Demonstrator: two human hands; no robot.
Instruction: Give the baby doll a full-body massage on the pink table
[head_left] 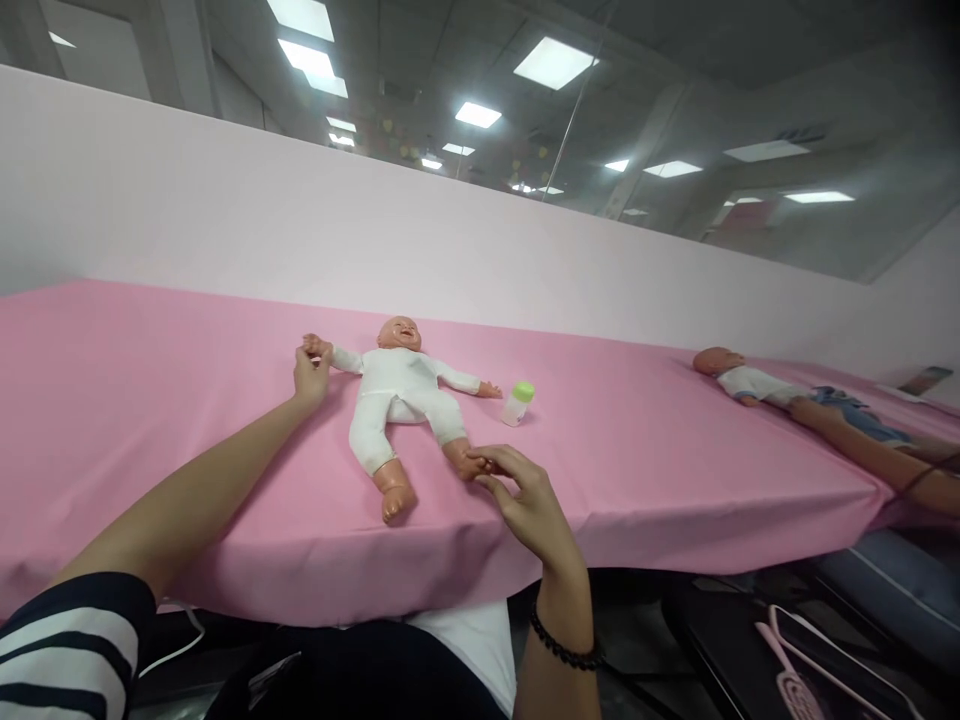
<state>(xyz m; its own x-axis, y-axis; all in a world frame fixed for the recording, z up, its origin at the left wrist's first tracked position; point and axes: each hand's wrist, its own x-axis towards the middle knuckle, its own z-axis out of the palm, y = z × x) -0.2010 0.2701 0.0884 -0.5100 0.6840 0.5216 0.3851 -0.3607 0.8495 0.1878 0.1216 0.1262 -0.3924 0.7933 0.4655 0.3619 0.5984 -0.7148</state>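
Note:
A baby doll (403, 375) in a white suit lies on its back on the pink cloth, head toward the wall and feet toward me. My left hand (310, 374) is closed around the doll's hand on the left side, with the doll's fingers showing above mine. With thumb and fingers, my right hand (517, 490) pinches the toes of the doll's foot on the right side. The doll's other foot rests free on the cloth. Just right of the doll's free hand is a small bottle (517, 404) with a green cap.
The pink-covered table (630, 440) runs along a white wall (420, 240) with glass above. Farther right lies a second doll (757, 385) in white and blue, with another person's arm (855, 445) reaching to it. A black chair (720, 640) stands below the table's front edge.

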